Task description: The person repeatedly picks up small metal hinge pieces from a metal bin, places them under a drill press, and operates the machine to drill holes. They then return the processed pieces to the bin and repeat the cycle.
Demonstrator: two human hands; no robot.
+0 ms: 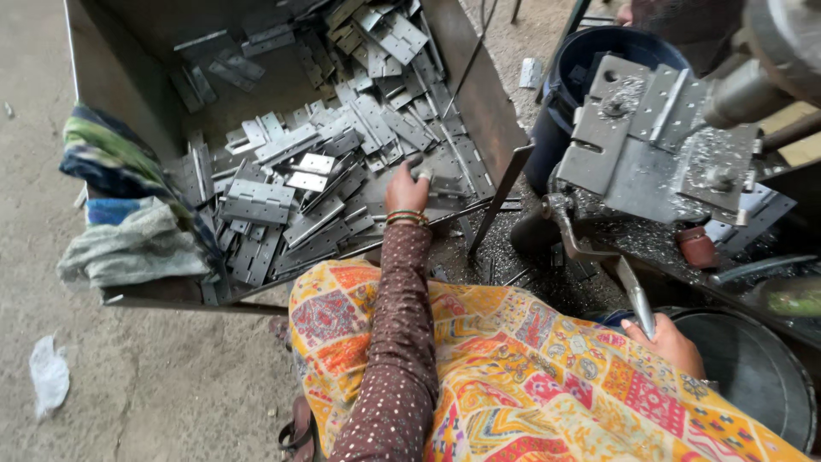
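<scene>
- The left hand (pixel 405 190) was stretched into a large open metal bin (pixel 479 94), its fingertips (pixel 417 168) curled down onto one flat grey hinge plate (pixel 445 184) near the bin's right wall; whether the plate was already pinched or only touched could not be told.
- The right hand (pixel 665 340) was closed around the shiny handle of a lever (pixel 634 299) belonging to a bench-mounted metal fixture (pixel 637 141), on which hinge-like plates and loose swarf were seen.
- The rest of the hinges (pixel 308 171) were heaped loosely across the bin floor, many overlapping at angles.
- As a judgement: one plate would best be lifted by its free edge and separated from its neighbours, so that a second is not dragged along; sharp stamped edges would call for a careful grip.
- As a judgement: the lever would best be kept steady until a plate is seated squarely in the fixture.
- Folded cloths (pixel 128 222) were draped over the bin's left rim.
- A dark blue drum (pixel 590 60) was seen behind the fixture and a black round tub (pixel 753 368) beside the right hand.
- The floor (pixel 154 385) was bare, dusty concrete, with a crumpled white scrap (pixel 49 375) on it and metal shavings scattered under the fixture.
</scene>
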